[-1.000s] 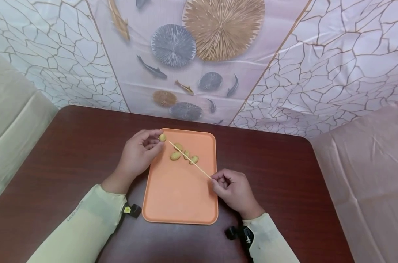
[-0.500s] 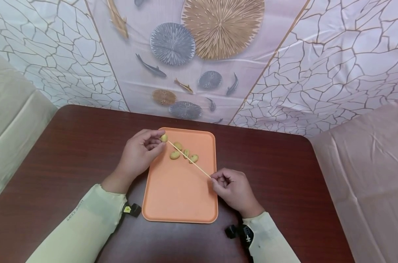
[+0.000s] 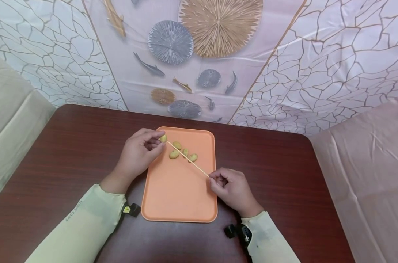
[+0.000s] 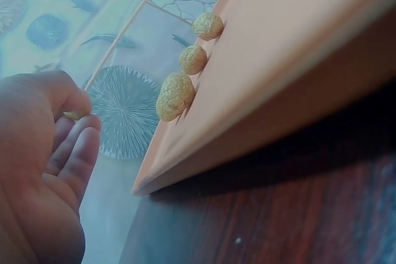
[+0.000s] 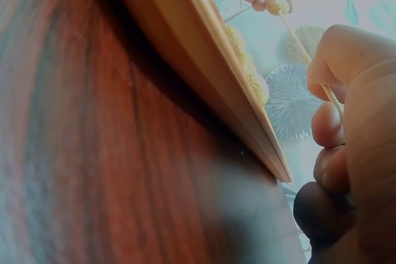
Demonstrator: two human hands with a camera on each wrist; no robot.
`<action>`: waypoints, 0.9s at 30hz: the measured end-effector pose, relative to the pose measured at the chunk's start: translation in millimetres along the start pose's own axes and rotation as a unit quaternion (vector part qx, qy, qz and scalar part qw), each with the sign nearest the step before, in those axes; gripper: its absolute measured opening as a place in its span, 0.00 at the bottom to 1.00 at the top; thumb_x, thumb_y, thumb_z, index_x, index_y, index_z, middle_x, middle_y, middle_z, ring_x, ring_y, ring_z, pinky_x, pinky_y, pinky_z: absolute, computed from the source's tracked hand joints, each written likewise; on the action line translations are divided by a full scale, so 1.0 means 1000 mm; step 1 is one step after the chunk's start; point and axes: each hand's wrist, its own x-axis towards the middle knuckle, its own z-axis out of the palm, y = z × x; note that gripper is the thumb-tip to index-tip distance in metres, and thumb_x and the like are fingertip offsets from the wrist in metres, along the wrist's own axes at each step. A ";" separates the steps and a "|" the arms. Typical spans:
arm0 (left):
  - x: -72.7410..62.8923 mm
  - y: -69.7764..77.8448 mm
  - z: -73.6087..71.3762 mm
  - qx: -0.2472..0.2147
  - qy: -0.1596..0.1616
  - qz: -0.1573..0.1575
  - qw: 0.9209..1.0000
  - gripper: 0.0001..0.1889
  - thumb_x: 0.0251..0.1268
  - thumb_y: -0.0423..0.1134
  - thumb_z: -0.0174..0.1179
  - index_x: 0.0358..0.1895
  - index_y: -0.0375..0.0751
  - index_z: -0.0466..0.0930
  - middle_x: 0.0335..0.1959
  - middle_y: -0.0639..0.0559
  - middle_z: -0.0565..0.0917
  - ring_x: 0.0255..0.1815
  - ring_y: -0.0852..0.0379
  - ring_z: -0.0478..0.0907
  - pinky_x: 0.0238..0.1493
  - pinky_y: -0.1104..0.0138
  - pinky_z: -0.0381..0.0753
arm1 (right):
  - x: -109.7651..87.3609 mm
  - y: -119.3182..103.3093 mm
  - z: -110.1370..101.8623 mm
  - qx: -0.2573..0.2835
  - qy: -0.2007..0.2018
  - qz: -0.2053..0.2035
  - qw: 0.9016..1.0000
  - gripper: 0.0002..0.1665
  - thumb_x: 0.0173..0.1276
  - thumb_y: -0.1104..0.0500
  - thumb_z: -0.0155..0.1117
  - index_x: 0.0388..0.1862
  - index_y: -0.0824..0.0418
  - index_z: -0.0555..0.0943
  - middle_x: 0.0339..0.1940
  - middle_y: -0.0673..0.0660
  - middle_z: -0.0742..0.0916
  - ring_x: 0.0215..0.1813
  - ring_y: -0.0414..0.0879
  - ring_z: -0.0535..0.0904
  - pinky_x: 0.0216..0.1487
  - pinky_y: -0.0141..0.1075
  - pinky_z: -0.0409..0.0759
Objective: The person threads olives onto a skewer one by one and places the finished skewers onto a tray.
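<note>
Nearest you, at the bottom of the frame, your two pale sleeves (image 3: 77, 223) come in from the lower left and lower right, each with a black wrist camera (image 3: 132, 209) at the cuff. Beyond them, your right hand (image 3: 233, 190), right of centre, is nearly closed, thumb and forefinger pinching one end of a thin stick (image 3: 199, 167), the other fingers curled in. Your left hand (image 3: 136, 155), left of centre, is partly closed, pinching a small yellow-green piece (image 3: 163, 138) between thumb and fingertips at the tray's upper left. The stick slants up to that piece and meets it; how deep its tip sits, you cannot tell.

Under the stick lies an orange tray (image 3: 179, 197), mid-frame, its lower part bare. Four loose pieces (image 3: 174, 155) lie close together in its upper half, and in the head view the stick crosses in front of some of them, partly hiding them.

Around the tray spreads a dark reddish-brown table (image 3: 268, 171) with rounded far corners. Plain pale drapes (image 3: 363, 175) hang along the left and right edges of the frame. Farthest off, across the top, hangs a wrinkled backdrop (image 3: 225, 102) printed with fish, gold and grey discs, and cracked-line side panels.
</note>
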 end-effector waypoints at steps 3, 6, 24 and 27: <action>0.000 0.001 -0.001 0.022 0.002 0.013 1.000 0.16 0.71 0.32 0.77 0.60 0.39 0.94 0.52 0.48 0.89 0.43 0.57 0.90 0.45 0.77 0.89 | 0.001 0.000 0.001 -0.001 0.001 -0.008 1.000 0.10 0.70 0.68 0.78 0.39 0.52 0.92 0.24 0.42 0.81 0.25 0.35 0.75 0.26 0.24 0.76; 0.001 0.003 -0.002 0.041 0.002 0.024 0.999 0.16 0.71 0.32 0.78 0.59 0.39 0.94 0.50 0.48 0.89 0.42 0.58 0.90 0.44 0.74 0.90 | 0.002 -0.002 0.001 -0.002 -0.003 -0.011 1.000 0.09 0.70 0.68 0.78 0.39 0.52 0.93 0.24 0.42 0.81 0.25 0.34 0.75 0.26 0.24 0.76; 0.000 0.022 -0.003 0.063 0.014 0.064 0.996 0.15 0.66 0.29 0.77 0.55 0.38 0.96 0.46 0.48 0.90 0.38 0.58 0.89 0.41 0.60 0.95 | 0.008 -0.021 -0.009 0.007 0.009 -0.021 1.000 0.10 0.67 0.70 0.78 0.38 0.55 0.93 0.23 0.44 0.82 0.25 0.35 0.75 0.27 0.24 0.76; 0.000 0.023 -0.003 0.077 0.018 0.073 0.994 0.15 0.66 0.30 0.77 0.55 0.38 0.96 0.46 0.48 0.90 0.38 0.58 0.89 0.41 0.62 0.94 | 0.009 -0.023 -0.009 0.000 0.010 -0.024 1.000 0.10 0.67 0.69 0.78 0.38 0.54 0.93 0.23 0.44 0.82 0.26 0.36 0.75 0.27 0.24 0.76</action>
